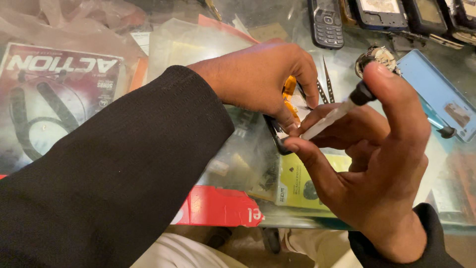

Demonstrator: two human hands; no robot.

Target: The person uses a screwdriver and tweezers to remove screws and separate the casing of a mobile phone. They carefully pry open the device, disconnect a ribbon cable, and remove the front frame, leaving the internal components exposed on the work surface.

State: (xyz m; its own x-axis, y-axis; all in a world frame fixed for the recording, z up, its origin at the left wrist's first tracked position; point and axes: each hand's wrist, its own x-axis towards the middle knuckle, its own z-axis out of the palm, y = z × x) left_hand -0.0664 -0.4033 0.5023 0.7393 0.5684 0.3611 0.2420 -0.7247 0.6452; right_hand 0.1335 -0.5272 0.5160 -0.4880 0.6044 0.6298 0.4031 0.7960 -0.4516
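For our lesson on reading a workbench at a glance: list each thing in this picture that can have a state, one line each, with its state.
Left hand: pinching the small dark device, holding it steady.
Right hand: gripping the screwdriver, index fingertip on its cap.
Screwdriver: tilted, tip down at the device.
Small dark device: opened, orange ribbon exposed.
Tweezers: lying unused on the glass.
Keypad phone: lying face up, untouched.
Blue phone: lying flat, untouched.

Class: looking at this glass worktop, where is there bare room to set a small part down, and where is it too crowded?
Bare glass shows between the keypad phone, tweezers and the light-blue phone. It is crowded under the left hand and right hand, and the far edge is packed with a row of handsets.
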